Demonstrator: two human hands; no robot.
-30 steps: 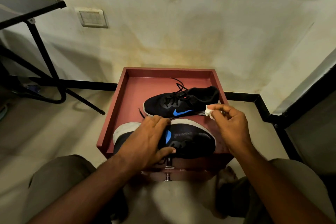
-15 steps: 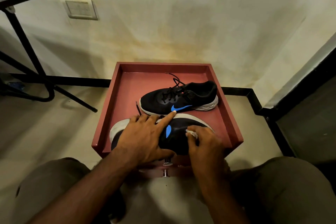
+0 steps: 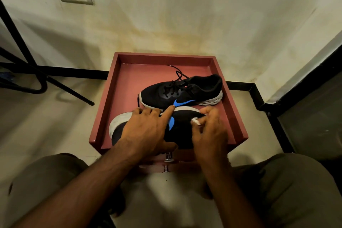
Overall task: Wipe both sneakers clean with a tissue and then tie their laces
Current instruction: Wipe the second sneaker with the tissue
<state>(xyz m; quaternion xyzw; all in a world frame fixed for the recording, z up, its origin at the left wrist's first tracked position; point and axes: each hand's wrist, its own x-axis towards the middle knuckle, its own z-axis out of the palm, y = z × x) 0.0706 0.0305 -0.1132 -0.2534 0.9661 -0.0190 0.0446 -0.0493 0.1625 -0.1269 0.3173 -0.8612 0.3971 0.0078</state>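
low in the middle of the head view, the near sneaker [image 3: 182, 131] lies on its side across the front edge of the red tray [image 3: 111, 96], sole toward the far sneaker [image 3: 182, 92], which stands upright just behind it at frame centre, laces loose. both look light, with soft uppers and springy soles, so the near one likely needs pinning down at its midfoot while it is rubbed. the left hand [image 3: 146, 131] lies spread over its upper, fingers mostly straight, the forefinger reaching the sole edge. right of it, the right hand [image 3: 209, 131] has curled fingers pinching a small wad of tissue [image 3: 195, 121] against the dark upper; thin and soft, it could tear or shred under hard rubbing.
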